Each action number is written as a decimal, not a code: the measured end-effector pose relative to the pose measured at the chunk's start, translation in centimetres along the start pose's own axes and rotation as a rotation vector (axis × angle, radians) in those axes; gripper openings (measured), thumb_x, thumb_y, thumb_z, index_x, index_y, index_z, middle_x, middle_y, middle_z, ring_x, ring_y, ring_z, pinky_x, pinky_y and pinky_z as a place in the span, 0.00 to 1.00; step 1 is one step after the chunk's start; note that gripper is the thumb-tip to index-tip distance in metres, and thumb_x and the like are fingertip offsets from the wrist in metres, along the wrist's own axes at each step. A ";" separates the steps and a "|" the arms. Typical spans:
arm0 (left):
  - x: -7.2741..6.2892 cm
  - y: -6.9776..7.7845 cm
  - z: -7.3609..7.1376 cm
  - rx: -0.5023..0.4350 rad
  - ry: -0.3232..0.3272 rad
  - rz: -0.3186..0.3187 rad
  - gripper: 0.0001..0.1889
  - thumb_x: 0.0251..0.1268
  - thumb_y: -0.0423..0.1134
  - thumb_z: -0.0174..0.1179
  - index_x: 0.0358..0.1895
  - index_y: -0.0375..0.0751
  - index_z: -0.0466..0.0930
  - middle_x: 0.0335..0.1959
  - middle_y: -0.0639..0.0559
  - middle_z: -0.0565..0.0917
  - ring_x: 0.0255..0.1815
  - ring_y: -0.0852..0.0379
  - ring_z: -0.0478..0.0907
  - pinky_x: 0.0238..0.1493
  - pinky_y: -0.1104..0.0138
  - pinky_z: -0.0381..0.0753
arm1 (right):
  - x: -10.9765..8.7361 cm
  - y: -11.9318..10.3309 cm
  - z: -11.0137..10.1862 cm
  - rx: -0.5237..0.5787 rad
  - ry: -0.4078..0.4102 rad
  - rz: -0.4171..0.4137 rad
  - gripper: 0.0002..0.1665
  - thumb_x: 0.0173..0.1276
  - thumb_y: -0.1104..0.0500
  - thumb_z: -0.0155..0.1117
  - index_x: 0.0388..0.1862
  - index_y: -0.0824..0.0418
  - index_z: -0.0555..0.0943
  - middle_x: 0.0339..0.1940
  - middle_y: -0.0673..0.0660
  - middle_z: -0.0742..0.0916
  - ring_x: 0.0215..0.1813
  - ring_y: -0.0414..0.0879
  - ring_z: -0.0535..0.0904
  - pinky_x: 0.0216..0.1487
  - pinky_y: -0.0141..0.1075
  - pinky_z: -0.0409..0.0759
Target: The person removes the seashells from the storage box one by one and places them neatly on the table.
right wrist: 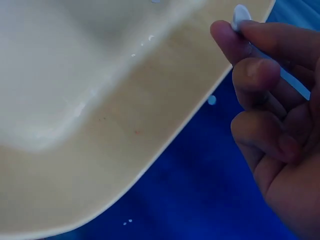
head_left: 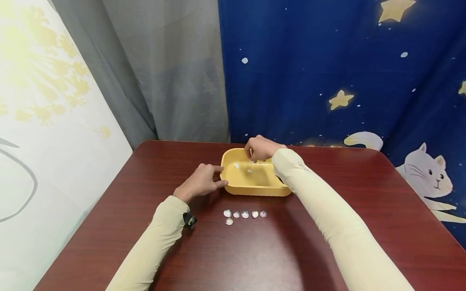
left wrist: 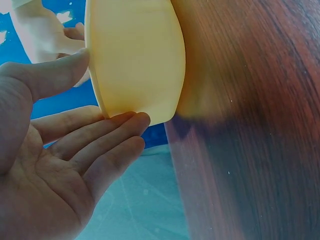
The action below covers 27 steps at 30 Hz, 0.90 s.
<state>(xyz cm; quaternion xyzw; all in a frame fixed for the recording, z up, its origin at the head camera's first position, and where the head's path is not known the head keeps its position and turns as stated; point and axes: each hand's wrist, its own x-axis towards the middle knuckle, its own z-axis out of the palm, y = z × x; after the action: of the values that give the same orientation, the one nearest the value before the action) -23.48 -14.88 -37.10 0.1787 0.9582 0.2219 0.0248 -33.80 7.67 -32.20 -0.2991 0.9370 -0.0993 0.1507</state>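
A small white piece (right wrist: 241, 15) is hanging between the thumb and forefinger of the right-hand grip (head_left: 261, 148), over the yellow basin (head_left: 258, 191) and near its far edge. That grip is pinching the piece by its end, while the other fingers are curling in toward the palm. Two pale pieces (head_left: 236, 165) are lying apart inside the basin, toward its left half, with bare yellow floor showing around them.

At the basin's left end, the left-hand grip (head_left: 204, 180) is resting extended fingers and thumb against the rim and outer wall rather than clenching. The right forearm is crossing above the right end, hiding part of that rim, so the inside there cannot be told.

Just in front of the near wall, five shells (head_left: 245, 214) are forming a short row with narrow gaps, and a sixth shell (head_left: 229, 221) is sitting just below the leftmost one. The basin is standing close to the far edge of the dark red counter (head_left: 364, 190), leaving only a thin strip before the blue curtain (head_left: 291, 81). More of the surface is stretching out on both sides, and the widest room is opening nearer the person, beyond the shells.
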 end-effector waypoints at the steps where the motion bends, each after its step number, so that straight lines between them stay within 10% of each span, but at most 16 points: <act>1: 0.0 0.0 0.0 0.000 -0.003 -0.001 0.31 0.65 0.50 0.67 0.65 0.34 0.77 0.62 0.40 0.83 0.60 0.46 0.81 0.63 0.54 0.80 | -0.3 0.0 -0.1 0.005 0.003 -0.009 0.03 0.64 0.64 0.69 0.32 0.56 0.86 0.29 0.53 0.87 0.25 0.45 0.77 0.27 0.33 0.76; 27: -0.1 -0.3 0.2 -0.010 0.012 0.031 0.30 0.65 0.48 0.67 0.65 0.34 0.77 0.62 0.40 0.83 0.60 0.46 0.82 0.62 0.55 0.81 | -7.9 -2.6 2.5 0.031 0.224 -0.374 0.08 0.63 0.68 0.65 0.34 0.58 0.89 0.26 0.47 0.88 0.25 0.35 0.76 0.33 0.29 0.76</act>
<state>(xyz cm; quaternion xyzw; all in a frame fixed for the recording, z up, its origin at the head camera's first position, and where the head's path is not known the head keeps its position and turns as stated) -23.48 -15.07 -37.42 0.1921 0.9543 0.2283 0.0164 -25.44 10.07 -32.02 -0.4526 0.8744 -0.1728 0.0291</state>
